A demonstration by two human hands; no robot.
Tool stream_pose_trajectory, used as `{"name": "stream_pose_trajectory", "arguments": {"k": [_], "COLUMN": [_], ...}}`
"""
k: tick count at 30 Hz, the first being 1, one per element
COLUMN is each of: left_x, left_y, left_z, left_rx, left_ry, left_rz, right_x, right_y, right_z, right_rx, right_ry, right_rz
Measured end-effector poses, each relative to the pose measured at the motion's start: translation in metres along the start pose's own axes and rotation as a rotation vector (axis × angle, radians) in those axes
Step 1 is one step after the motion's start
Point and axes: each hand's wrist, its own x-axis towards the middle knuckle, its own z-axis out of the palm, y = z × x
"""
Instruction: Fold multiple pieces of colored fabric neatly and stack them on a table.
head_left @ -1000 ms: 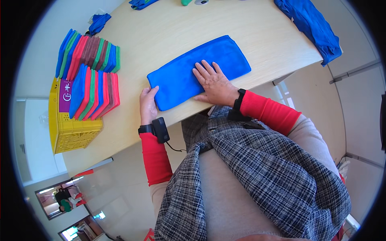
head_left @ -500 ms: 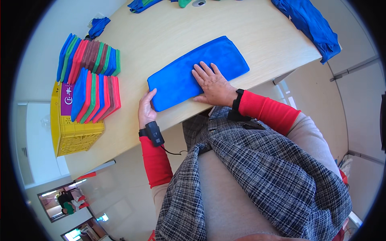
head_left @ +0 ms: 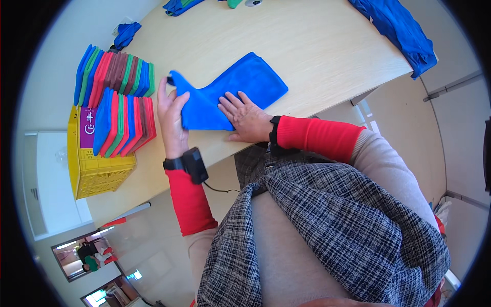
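A blue cloth lies on the light wooden table in front of me. My left hand grips the cloth's left end and has lifted it off the table, folding it toward the right. My right hand lies flat with fingers spread on the cloth's near edge, pressing it down. A black band with a small device sits on my left wrist.
Two rows of folded cloths in blue, green, red and brown stand on the table at the left. A yellow crate sits beside the table edge. More blue cloths lie at the far right corner and far edge.
My left hand moved from the table edge up to the cloth's left end, took hold of it and raised it. The right hand stays pressed on the cloth.
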Motion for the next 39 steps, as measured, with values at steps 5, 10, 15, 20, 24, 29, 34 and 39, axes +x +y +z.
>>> {"name": "stream_pose_trajectory", "arguments": {"k": [5,10,15,20,24,29,34,39], "left_x": [0.04,0.059,0.059,0.05,0.043,0.03,0.0,-0.009], "left_y": [-0.022,-0.055,-0.09,-0.113,-0.089,-0.08,-0.106,-0.127], "left_z": [0.037,0.093,0.14,0.152,0.158,0.103,0.052,0.047], "left_rx": [0.181,0.433,0.913,1.173,0.906,0.571,1.008,1.175], "left_ry": [-0.179,-0.253,-0.251,-0.153,-0.189,-0.245,-0.246,-0.279], "left_rz": [-0.044,-0.109,-0.047,0.121,-0.101,-0.054,0.409,0.485], "right_x": [-0.022,-0.047,-0.052,-0.051,-0.053,-0.06,-0.068,-0.073], "right_y": [0.002,0.012,0.024,0.027,0.033,0.03,0.041,0.061], "right_z": [-0.015,-0.03,-0.024,-0.028,-0.042,0.002,-0.005,-0.027], "right_rx": [-0.024,0.146,0.326,0.432,0.372,0.346,0.271,0.432], "right_ry": [-0.099,-0.151,-0.168,-0.208,-0.263,0.207,0.186,0.126], "right_rz": [-0.012,-0.105,-0.152,-0.148,-0.201,-0.14,-0.213,-0.224]}}
